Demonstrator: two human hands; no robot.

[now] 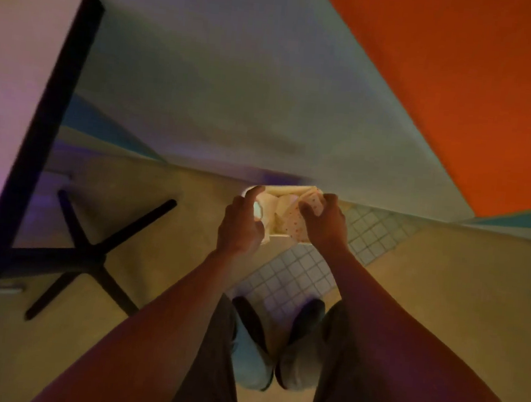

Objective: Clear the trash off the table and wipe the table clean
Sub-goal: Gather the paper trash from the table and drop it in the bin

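I hold a small pale paper tray (286,190) in front of me over the floor, filled with crumpled white wrapper and a sheet of red-dotted paper (297,223). My left hand (242,223) grips the tray's left side, fingers curled round a pale cup-like piece. My right hand (325,221) pinches the dotted paper at the tray's right side. The table (13,79), white-topped with a dark edge, stands apart at my left.
The table's black cross-shaped base (83,258) spreads on the tan floor left of my feet. A patch of white small tiles (296,268) lies under my hands. A pale wall with an orange panel (463,90) rises ahead.
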